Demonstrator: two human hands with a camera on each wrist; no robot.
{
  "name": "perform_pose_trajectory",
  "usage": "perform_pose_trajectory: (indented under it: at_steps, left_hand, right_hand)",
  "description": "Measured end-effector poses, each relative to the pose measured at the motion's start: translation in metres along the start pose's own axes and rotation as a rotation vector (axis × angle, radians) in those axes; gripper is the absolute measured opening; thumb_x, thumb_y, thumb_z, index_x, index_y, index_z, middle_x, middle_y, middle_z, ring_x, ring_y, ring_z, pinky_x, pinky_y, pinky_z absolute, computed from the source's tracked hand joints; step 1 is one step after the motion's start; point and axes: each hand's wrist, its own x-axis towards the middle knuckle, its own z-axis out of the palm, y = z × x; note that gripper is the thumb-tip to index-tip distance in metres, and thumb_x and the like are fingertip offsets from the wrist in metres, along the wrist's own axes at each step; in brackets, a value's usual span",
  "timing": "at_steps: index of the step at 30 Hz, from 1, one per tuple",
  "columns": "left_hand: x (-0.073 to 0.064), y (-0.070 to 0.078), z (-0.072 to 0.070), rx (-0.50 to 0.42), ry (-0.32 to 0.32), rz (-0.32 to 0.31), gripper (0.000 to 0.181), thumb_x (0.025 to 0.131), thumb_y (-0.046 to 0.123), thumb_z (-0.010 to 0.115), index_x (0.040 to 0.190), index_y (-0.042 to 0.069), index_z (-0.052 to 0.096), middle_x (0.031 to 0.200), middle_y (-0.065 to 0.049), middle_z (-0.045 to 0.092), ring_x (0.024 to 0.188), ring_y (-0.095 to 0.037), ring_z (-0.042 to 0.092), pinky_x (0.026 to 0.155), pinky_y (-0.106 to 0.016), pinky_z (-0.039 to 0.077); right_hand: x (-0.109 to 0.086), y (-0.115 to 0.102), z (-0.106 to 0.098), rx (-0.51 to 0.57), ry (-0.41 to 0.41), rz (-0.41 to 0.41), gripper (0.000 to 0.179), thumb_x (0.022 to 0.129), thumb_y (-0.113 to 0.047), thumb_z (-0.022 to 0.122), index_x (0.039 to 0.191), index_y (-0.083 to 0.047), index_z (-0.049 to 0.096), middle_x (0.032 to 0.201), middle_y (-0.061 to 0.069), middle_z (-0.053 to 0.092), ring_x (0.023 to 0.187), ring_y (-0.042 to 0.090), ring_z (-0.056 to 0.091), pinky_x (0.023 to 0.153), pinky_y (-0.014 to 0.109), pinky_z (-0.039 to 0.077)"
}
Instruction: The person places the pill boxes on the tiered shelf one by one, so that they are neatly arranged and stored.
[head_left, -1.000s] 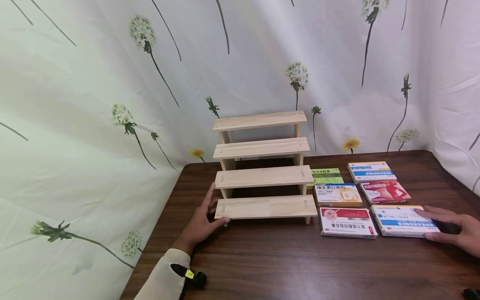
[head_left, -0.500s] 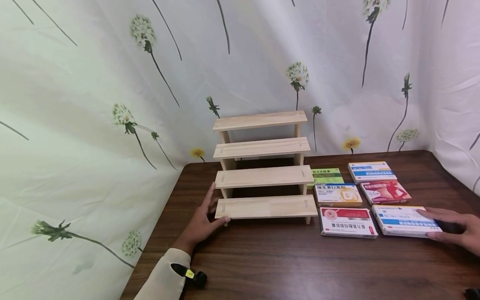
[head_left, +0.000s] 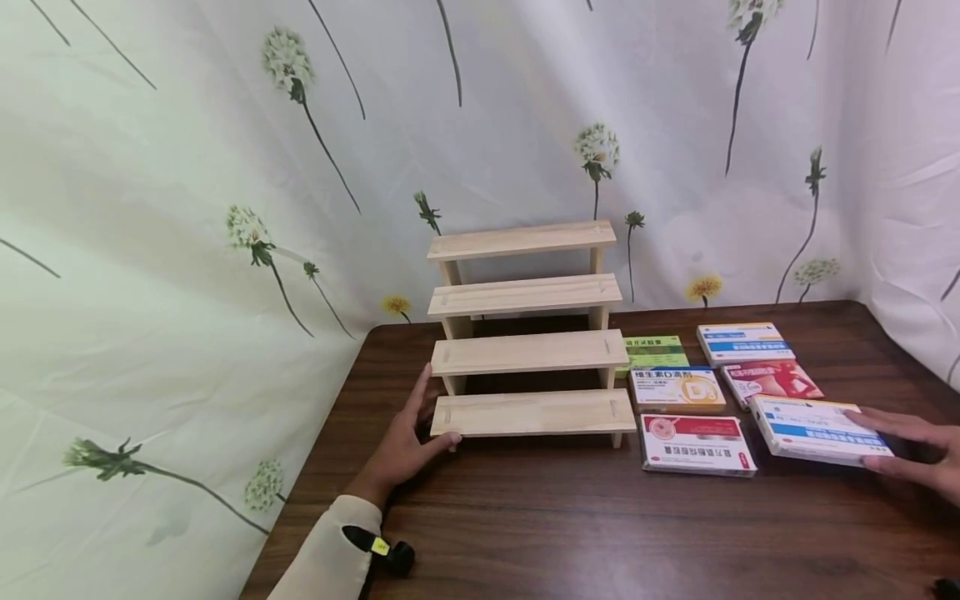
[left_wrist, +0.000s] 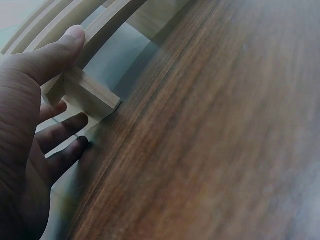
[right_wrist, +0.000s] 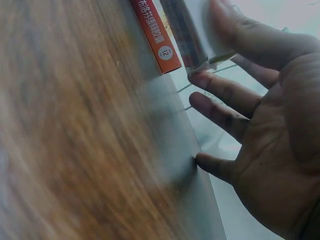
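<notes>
My right hand (head_left: pixel 922 450) pinches a white and blue medicine box (head_left: pixel 813 427) by its right end, thumb in front and fingers on top. The box's near edge is tilted up off the table. In the right wrist view the thumb and a fingertip meet the box (right_wrist: pixel 186 32), the other fingers spread apart. My left hand (head_left: pixel 397 454) rests at the left end of a four-step wooden display stand (head_left: pixel 532 417). Its thumb touches the lowest shelf's front edge, and the index finger stretches along the side. The left wrist view shows the other fingers (left_wrist: pixel 65 132) loose beside the stand's leg.
Several more medicine boxes lie flat right of the stand: a red and white one (head_left: pixel 697 446), a vitamin D one (head_left: pixel 675 389), a green one (head_left: pixel 656 352) partly behind the stand, a red one (head_left: pixel 772 381) and a white-blue one (head_left: pixel 742 343). A flowered curtain (head_left: pixel 510 150) backs the table (head_left: pixel 525 525).
My right hand has gripped the front white and blue box, slid it slightly right and lifted it. The left hand and the stand keep their places.
</notes>
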Motion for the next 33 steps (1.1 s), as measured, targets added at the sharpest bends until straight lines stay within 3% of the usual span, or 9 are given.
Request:
perform_pose_trajectory:
  at_steps: [5, 6, 9, 10, 12, 16, 19, 23, 33]
  left_hand:
    - [0.002, 0.000, 0.002, 0.010, -0.001, -0.009, 0.119, 0.096, 0.028, 0.088, 0.177, 0.040, 0.001, 0.165, -0.023, 0.053, 0.145, -0.041, 0.062, 0.115, -0.068, 0.047]
    - [0.003, 0.001, 0.003, 0.010, -0.005, -0.012, 0.119, 0.096, 0.029, 0.088, 0.177, 0.040, 0.001, 0.165, -0.022, 0.053, 0.145, -0.040, 0.062, 0.116, -0.067, 0.046]
    - [0.003, 0.001, 0.004, -0.004, -0.013, -0.014, 0.118, 0.097, 0.029, 0.087, 0.177, 0.040, 0.000, 0.165, -0.021, 0.053, 0.145, -0.040, 0.062, 0.117, -0.068, 0.045]
    - [0.003, 0.001, 0.004, -0.012, -0.014, -0.013, 0.118, 0.097, 0.029, 0.087, 0.177, 0.040, 0.001, 0.165, -0.020, 0.053, 0.145, -0.040, 0.062, 0.117, -0.068, 0.045]
    - [0.003, 0.001, 0.005, -0.022, -0.015, -0.012, 0.118, 0.097, 0.028, 0.087, 0.177, 0.040, 0.001, 0.165, -0.021, 0.053, 0.145, -0.041, 0.062, 0.117, -0.069, 0.044]
    - [0.000, -0.001, 0.004, -0.030, -0.020, -0.008, 0.118, 0.097, 0.026, 0.087, 0.176, 0.040, 0.000, 0.165, -0.022, 0.053, 0.145, -0.042, 0.061, 0.117, -0.069, 0.044]
    - [-0.001, -0.001, 0.003, -0.034, -0.025, -0.009, 0.119, 0.097, 0.026, 0.087, 0.176, 0.041, 0.000, 0.166, -0.022, 0.052, 0.146, -0.043, 0.061, 0.117, -0.069, 0.044]
    - [0.001, 0.000, 0.001, -0.038, -0.021, -0.021, 0.119, 0.096, 0.027, 0.088, 0.176, 0.043, 0.000, 0.166, -0.022, 0.052, 0.146, -0.042, 0.060, 0.117, -0.068, 0.045]
    - [0.001, 0.001, 0.000, -0.023, -0.022, -0.025, 0.120, 0.096, 0.026, 0.088, 0.176, 0.042, 0.001, 0.165, -0.022, 0.052, 0.146, -0.043, 0.060, 0.118, -0.070, 0.044]
  right_hand:
    - [-0.002, 0.002, -0.004, -0.026, 0.022, 0.015, 0.074, 0.090, -0.021, 0.092, 0.157, -0.010, 0.060, 0.170, 0.025, 0.043, 0.165, -0.003, 0.019, 0.119, 0.005, -0.006]
    - [-0.001, 0.002, -0.005, -0.023, 0.044, 0.006, 0.074, 0.088, -0.018, 0.093, 0.155, -0.011, 0.063, 0.173, 0.007, 0.044, 0.162, -0.008, 0.024, 0.117, 0.002, -0.002]
    - [0.002, -0.004, -0.008, 0.004, 0.068, -0.023, 0.073, 0.087, -0.015, 0.094, 0.153, -0.011, 0.065, 0.171, 0.004, 0.046, 0.134, -0.033, 0.028, 0.106, -0.006, 0.004]
    - [0.003, -0.009, -0.009, 0.022, 0.058, -0.031, 0.072, 0.088, -0.015, 0.093, 0.154, -0.008, 0.063, 0.167, 0.023, 0.048, 0.133, -0.032, 0.030, 0.105, -0.006, 0.006]
    - [0.007, -0.016, -0.010, 0.037, 0.062, -0.032, 0.072, 0.086, -0.015, 0.095, 0.152, -0.010, 0.065, 0.166, 0.022, 0.050, 0.110, -0.038, 0.027, 0.097, -0.010, 0.012]
    - [0.013, -0.034, -0.014, 0.027, 0.024, 0.000, 0.073, 0.091, -0.020, 0.091, 0.157, -0.012, 0.061, 0.158, 0.042, 0.046, 0.109, -0.040, 0.023, 0.096, -0.009, 0.009]
    - [0.018, -0.045, -0.015, 0.044, 0.029, 0.009, 0.071, 0.091, -0.021, 0.091, 0.155, -0.011, 0.062, 0.171, -0.002, 0.046, 0.110, -0.039, 0.025, 0.095, -0.008, 0.011]
    - [0.029, -0.059, -0.019, 0.098, 0.037, -0.005, 0.068, 0.090, -0.020, 0.092, 0.152, -0.011, 0.066, 0.131, -0.054, 0.037, 0.111, -0.034, 0.030, 0.093, -0.007, 0.017]
    - [0.065, -0.082, -0.035, 0.184, 0.003, -0.096, 0.061, 0.096, -0.010, 0.085, 0.153, -0.014, 0.066, 0.132, -0.053, 0.045, 0.115, -0.028, 0.040, 0.090, -0.003, 0.034]
